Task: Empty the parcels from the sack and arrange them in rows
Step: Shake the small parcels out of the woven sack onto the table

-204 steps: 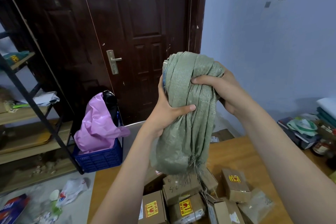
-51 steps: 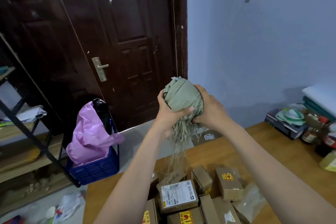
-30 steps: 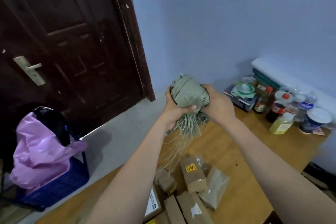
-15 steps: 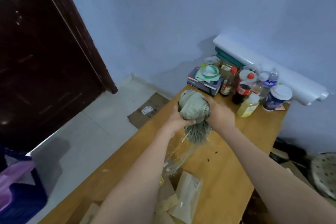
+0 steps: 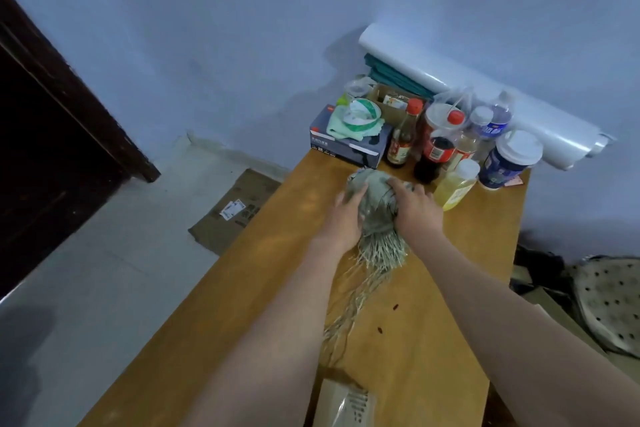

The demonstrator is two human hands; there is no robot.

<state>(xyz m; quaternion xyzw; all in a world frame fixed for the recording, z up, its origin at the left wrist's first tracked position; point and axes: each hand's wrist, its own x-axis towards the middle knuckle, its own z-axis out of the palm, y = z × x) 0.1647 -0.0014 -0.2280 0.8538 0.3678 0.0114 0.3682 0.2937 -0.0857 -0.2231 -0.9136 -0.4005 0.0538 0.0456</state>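
A long wooden table (image 5: pixel 242 288) runs to a pale blue wall (image 5: pixel 242 28), bottles (image 5: pixel 433 149) crowding its far end. Both hands, left hand (image 5: pixel 346 215) and right hand (image 5: pixel 415 211), grip the bundled green sack (image 5: pixel 375 201) there. One parcel (image 5: pixel 343 406) lies nearest. Flattened cardboard (image 5: pixel 235 211) rests on the grey floor, left

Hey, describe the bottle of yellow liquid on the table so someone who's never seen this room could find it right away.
Look at the far end of the wooden table, where bottles crowd against the blue wall. The yellow bottle stands at the front of that cluster, just right of the rolled-up sack. It alone holds pale yellow liquid under a white cap.
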